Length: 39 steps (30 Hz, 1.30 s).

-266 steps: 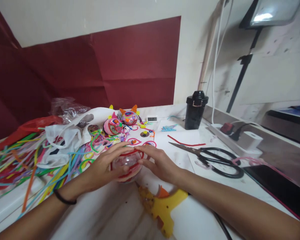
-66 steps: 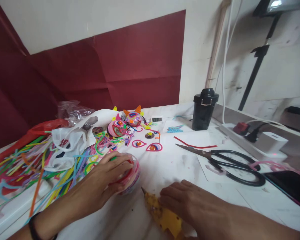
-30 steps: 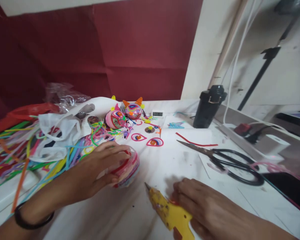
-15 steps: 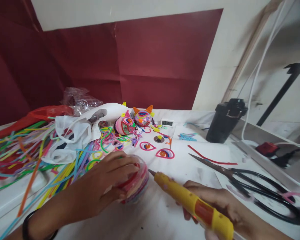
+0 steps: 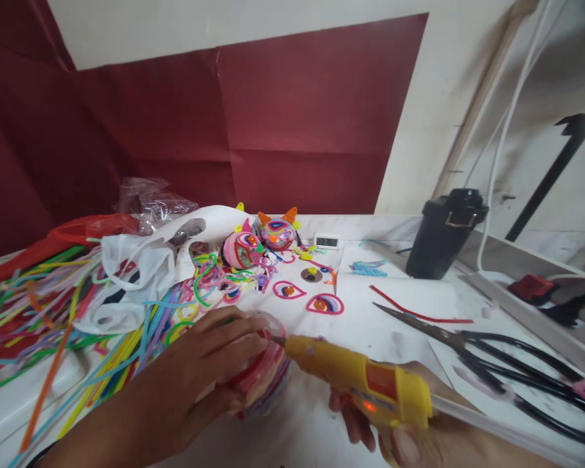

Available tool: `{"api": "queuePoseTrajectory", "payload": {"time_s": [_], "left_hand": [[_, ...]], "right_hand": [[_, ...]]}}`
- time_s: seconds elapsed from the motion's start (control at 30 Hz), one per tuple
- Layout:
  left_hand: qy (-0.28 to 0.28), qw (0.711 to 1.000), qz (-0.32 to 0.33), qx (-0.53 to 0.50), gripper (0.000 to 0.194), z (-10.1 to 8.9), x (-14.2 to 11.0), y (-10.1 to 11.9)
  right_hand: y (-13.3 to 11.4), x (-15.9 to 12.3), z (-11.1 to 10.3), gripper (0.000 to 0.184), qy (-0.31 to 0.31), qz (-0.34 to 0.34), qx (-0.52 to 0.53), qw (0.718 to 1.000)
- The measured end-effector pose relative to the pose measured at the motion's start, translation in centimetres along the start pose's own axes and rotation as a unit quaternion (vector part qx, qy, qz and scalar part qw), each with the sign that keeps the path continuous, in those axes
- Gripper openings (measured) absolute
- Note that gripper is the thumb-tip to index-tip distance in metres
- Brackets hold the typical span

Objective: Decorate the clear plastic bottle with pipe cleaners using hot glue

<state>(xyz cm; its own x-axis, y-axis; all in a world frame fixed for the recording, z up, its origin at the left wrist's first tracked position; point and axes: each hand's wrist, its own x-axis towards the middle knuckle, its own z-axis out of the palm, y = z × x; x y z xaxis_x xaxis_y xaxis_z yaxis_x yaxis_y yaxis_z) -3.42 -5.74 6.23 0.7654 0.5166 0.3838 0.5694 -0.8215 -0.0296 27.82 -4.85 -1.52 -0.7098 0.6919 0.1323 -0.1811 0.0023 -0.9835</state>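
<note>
My left hand point(image 5: 219, 364) is wrapped over a clear ball point(image 5: 268, 377) banded with red, pink and purple pipe cleaners, low in the middle of the view. Part of the ball is hidden under my fingers. A yellow glue gun point(image 5: 341, 370) is gripped in my right hand point(image 5: 419, 403), with a clear glue stick out of its back end and an orange light glowing. Its dark nozzle meets the upper right side of the ball. Just beyond lie two eye shapes point(image 5: 324, 303) in pink outline, flat on white paper.
Black-handled scissors point(image 5: 468, 344) and a red pipe cleaner point(image 5: 414, 312) lie at right, near a black bottle point(image 5: 443, 234). Decorated balls point(image 5: 244, 248) and a small digital clock point(image 5: 326, 242) stand at the back. Many pipe cleaners point(image 5: 34, 292) and a white bag point(image 5: 136, 260) fill the left.
The glue gun has moved left and its nozzle now meets the ball, where before it was apart. My left hand still holds the ball.
</note>
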Motion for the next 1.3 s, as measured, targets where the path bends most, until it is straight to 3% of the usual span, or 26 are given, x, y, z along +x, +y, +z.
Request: {"api": "queuePoseTrajectory", "payload": {"time_s": [0.1,0.33,0.87,1.3], "left_hand": [[0.003,1.000,-0.009,0.014,0.047,0.1,-0.4,-0.1],[-0.003,1.000,-0.007,0.021,0.049,0.3,-0.8,-0.5],[0.014,1.000,0.007,-0.002,0.044,0.3,-0.8,-0.4],[-0.006,1.000,0.016,-0.018,0.049,0.3,-0.6,-0.5]], "right_hand": [[-0.7,-0.2,0.5,0.060,0.018,0.001,0.006,1.000],[-3.5,-0.8,1.5,0.057,0.046,0.095,0.026,0.994],[-1.5,-0.8,1.3,0.053,0.044,0.125,0.079,0.988],[-2.5,-0.3,2.1,0.055,0.037,0.114,0.107,0.987]]}}
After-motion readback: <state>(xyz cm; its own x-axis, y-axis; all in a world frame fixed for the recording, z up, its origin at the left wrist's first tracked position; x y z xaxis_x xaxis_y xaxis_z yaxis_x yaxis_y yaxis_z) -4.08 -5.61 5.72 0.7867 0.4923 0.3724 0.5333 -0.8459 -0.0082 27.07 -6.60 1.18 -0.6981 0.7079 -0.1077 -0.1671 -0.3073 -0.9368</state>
